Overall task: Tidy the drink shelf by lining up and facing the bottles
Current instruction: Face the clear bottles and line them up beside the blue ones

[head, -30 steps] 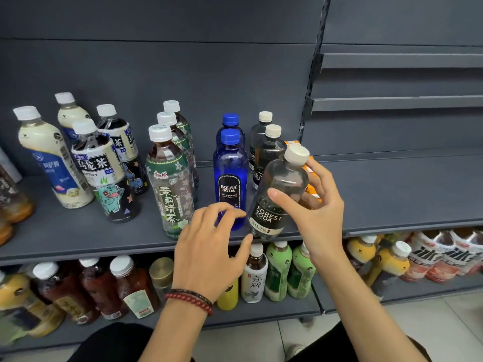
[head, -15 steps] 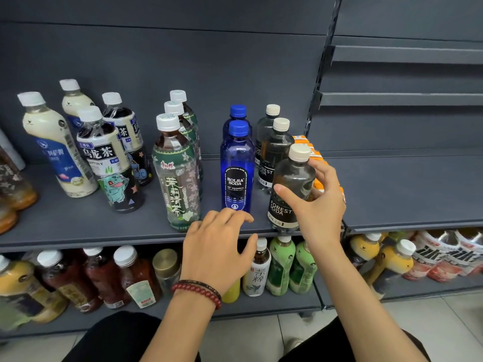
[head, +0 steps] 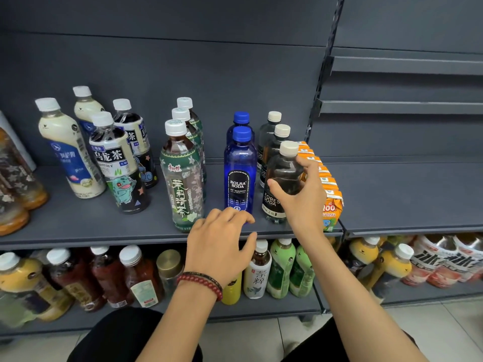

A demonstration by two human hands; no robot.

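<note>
- The dark grey drink shelf (head: 78, 227) runs under both hands. Its front edge passes just below the left fingertips.
- A lower shelf (head: 287, 305) sits beneath the wrists, packed with mixed bottles.
- A row of orange juice cartons (head: 331, 202) runs back along the shelf, just beyond the right hand's knuckles.
- The Forest Soda bottle (head: 283, 176) stands upright near the front edge, inside the right hand's grasp. Its black label faces forward and is partly covered by the palm. Two more bottles of the same kind line up behind it.
- The blue Bolsa Soda bottle (head: 239, 176) stands between the two hands, label forward, directly above the left fingertips, with a second blue bottle behind it.
- The jasmine tea bottle (head: 183, 178) stands just left of the left fingers, heading a file of three.
- The oolong tea bottle (head: 117, 165) and the milk tea bottle (head: 70, 152) stand well left of both hands.
- The right hand (head: 305, 199) grips the Forest Soda bottle, with the thumb (head: 274, 185) across the front and the fingers (head: 309, 165) curled round its far side near the shoulder.
- The left hand (head: 222, 246) holds nothing. Its loosely curled fingertips (head: 235, 214) sit at the foot of the Bolsa Soda bottle, and contact cannot be told.
- A red bead bracelet (head: 201, 280) circles the left wrist.
</note>
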